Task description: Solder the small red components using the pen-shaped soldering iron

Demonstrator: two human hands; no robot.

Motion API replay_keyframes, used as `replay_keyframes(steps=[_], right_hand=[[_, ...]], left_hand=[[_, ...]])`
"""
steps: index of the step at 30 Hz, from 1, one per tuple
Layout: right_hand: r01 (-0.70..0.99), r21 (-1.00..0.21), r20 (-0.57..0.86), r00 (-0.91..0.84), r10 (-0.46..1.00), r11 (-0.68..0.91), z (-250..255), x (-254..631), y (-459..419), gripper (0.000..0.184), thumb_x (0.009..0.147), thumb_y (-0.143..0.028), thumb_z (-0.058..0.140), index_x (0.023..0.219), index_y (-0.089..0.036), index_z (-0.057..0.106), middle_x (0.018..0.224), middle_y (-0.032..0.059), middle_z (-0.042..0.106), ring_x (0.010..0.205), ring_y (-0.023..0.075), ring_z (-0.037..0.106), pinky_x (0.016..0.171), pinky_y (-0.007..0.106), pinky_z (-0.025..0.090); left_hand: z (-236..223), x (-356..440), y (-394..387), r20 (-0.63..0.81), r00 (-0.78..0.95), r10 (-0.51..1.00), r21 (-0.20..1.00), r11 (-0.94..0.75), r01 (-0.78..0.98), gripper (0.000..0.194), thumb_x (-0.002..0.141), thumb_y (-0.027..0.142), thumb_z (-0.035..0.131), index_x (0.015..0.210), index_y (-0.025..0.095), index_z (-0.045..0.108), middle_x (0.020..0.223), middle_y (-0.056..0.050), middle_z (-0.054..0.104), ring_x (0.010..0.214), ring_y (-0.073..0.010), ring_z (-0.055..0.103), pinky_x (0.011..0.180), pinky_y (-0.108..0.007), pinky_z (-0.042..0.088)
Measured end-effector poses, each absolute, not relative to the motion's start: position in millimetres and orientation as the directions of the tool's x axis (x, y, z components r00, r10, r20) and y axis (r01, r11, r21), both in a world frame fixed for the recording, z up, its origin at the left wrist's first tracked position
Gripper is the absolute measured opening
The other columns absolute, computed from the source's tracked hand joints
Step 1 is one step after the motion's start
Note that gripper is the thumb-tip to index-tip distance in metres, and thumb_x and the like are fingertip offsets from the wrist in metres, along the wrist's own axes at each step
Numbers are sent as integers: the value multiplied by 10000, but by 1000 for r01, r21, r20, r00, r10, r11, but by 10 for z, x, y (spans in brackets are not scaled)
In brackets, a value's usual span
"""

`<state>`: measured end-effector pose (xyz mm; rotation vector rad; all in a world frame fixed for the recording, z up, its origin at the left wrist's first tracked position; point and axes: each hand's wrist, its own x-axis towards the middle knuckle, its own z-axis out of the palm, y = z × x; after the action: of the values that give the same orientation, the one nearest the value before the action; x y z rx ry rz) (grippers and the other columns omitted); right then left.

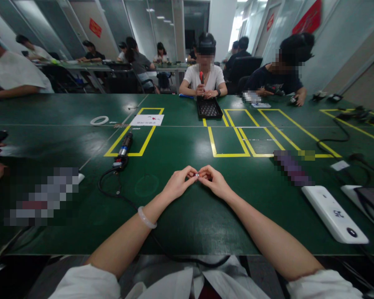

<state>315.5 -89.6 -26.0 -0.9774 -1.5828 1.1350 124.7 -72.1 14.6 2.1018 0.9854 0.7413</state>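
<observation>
My left hand [180,182] and my right hand [217,182] meet fingertip to fingertip just above the green table [187,224]. Both are closed in a pinch on one small, shiny silvery piece [197,176]. Fingers cover most of the piece, so its kind cannot be made out. A pale bangle [146,217] circles my left wrist. To the left of my hands lies a dark electric screwdriver [125,146], its black cable [103,192] curving down the table toward me.
A white power strip [334,214] lies at right beside a blurred-out phone-like slab [293,168]. Opposite, a person [205,79] holds a red-tipped tool over a black tray [209,113]. A paper sheet [147,120] and tape roll [99,121] lie farther back, near yellow tape outlines [232,155].
</observation>
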Motion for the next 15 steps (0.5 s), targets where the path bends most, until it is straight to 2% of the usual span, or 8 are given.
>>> replay_keyframes(steps=[9, 12, 15], right_hand=[[162, -947, 230, -255, 939, 276, -254, 3161, -895, 172, 864, -310, 606, 979, -196, 549, 873, 24, 638, 764, 143, 591, 665, 263, 439], [189, -944, 227, -228, 947, 272, -271, 3177, -881, 182, 863, -322, 610, 981, -195, 554, 871, 24, 635, 757, 142, 585, 657, 261, 434], [198, -944, 221, -213, 952, 264, -286, 3186, -876, 198, 858, -330, 619, 983, -192, 554, 863, 20, 628, 739, 138, 576, 648, 257, 430]], left_hand=[[151, 1155, -641, 189, 607, 772, 726, -526, 442, 170, 893, 329, 546, 988, 199, 602, 946, -29, 674, 885, -159, 638, 807, -275, 481], [169, 1008, -521, 196, 596, 779, 623, -568, 537, 152, 901, 326, 527, 947, 201, 601, 922, -25, 665, 863, -164, 630, 795, -286, 478], [192, 732, -329, 267, 491, 830, 444, -557, 701, 186, 901, 343, 519, 987, 200, 600, 968, -46, 649, 917, -198, 614, 853, -338, 465]])
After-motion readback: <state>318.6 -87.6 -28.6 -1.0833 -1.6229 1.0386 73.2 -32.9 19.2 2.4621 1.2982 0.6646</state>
